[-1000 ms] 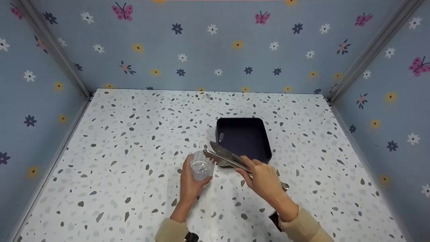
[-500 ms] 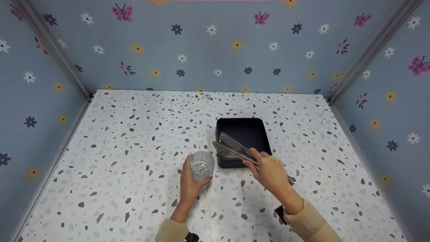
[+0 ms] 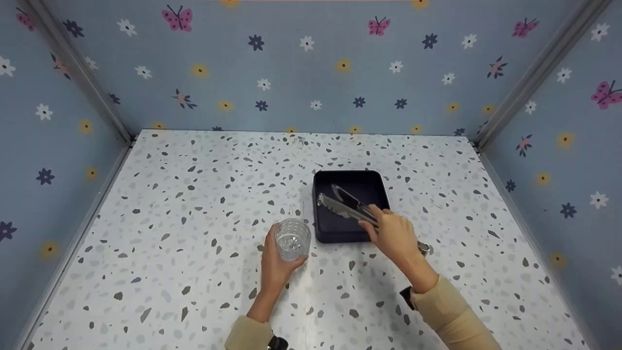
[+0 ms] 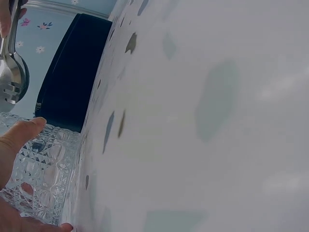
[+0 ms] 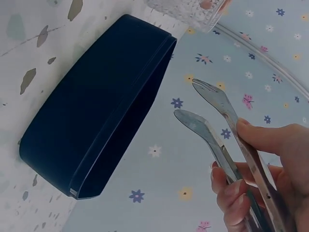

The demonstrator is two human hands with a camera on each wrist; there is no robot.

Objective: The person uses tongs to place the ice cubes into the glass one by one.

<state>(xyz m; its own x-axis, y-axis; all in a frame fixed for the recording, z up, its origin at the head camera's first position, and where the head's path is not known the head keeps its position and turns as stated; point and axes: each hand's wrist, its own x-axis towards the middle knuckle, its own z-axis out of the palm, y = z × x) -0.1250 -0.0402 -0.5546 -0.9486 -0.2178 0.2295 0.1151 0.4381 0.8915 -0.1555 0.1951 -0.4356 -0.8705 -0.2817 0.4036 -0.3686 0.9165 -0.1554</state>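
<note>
My left hand [image 3: 276, 267] grips a clear, cut-pattern drinking glass [image 3: 294, 237] standing on the table; clear pieces show inside it. In the left wrist view, the thumb lies along the glass [image 4: 46, 164] near its rim. My right hand [image 3: 396, 238] holds metal tongs [image 3: 357, 214] over a dark navy square box [image 3: 340, 238]. Their arms stand apart, also in the right wrist view, where the tongs [image 5: 219, 130] have nothing visible between their tips. A small clear piece lies at the box's left side by one tong tip; whether they touch, I cannot tell.
The box stands just right of the glass on a white speckled table [image 3: 194, 194]. Blue panels [image 3: 311, 68] with flowers and butterflies enclose the table at the back and both sides. The box's high wall hides its inside in the right wrist view.
My right hand has moved the tongs from the glass rim rightward, over the box, and their arms have spread. The left hand and glass have stayed in place.
</note>
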